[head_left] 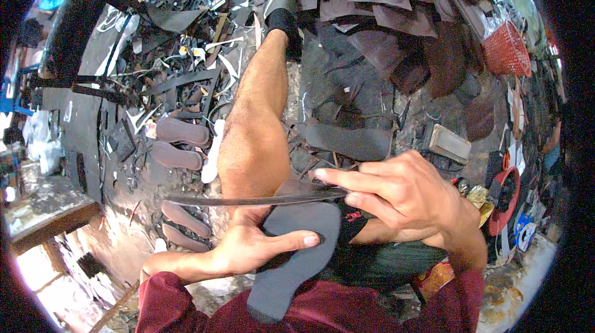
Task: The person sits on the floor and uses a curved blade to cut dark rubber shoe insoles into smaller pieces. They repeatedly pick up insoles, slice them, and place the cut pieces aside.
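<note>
A thin dark strip [260,200], hard to identify, is stretching rightward; the left hand [248,249] is gripping a grey sole [304,224] over the maroon shirt [347,305], fingers hidden underneath; the right hand [403,193] is pinching the strip's end.

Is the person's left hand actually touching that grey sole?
Touching: the head view shows the left hand's thumb lying across the upper face of the grey sole.
</note>
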A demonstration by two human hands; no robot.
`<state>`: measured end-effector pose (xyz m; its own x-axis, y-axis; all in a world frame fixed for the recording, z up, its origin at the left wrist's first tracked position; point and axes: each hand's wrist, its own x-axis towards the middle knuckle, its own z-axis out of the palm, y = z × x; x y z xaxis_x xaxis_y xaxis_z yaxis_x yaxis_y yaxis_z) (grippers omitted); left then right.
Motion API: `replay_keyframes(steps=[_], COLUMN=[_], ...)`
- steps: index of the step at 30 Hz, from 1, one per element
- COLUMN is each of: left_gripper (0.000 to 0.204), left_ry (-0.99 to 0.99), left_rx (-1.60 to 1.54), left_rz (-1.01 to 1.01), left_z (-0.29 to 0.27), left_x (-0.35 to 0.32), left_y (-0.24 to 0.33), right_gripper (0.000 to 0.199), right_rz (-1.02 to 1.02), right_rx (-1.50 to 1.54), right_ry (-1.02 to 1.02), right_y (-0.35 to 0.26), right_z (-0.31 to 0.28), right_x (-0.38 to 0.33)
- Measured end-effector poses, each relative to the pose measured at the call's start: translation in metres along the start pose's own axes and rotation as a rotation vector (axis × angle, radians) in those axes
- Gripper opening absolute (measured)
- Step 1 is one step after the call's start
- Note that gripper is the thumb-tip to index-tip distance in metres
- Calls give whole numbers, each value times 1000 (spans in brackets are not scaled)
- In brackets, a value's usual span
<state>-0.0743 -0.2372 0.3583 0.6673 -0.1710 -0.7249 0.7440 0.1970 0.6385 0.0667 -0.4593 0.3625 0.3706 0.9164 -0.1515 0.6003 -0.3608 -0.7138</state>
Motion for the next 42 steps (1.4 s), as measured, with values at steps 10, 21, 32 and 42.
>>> replay_keyframes(steps=[10,21,32,42], left_gripper=[84,53,61,32], left_ry=[-324,180,173,379], left_rx=[-479,-786,-346,998], left_rz=[501,422,303,1494], left_z=[-7,90,72,59], left_x=[-10,33,40,48], left_y=[-59,5,-58,-38], right_gripper=[36,31,35,72], right_rz=[295,369,375,286], right_rx=[731,255,69,1431], right_ry=[393,997,629,890], right_y=[-36,-51,-30,-15], right_z=[41,124,86,95], right_x=[-76,-165,-148,-99])
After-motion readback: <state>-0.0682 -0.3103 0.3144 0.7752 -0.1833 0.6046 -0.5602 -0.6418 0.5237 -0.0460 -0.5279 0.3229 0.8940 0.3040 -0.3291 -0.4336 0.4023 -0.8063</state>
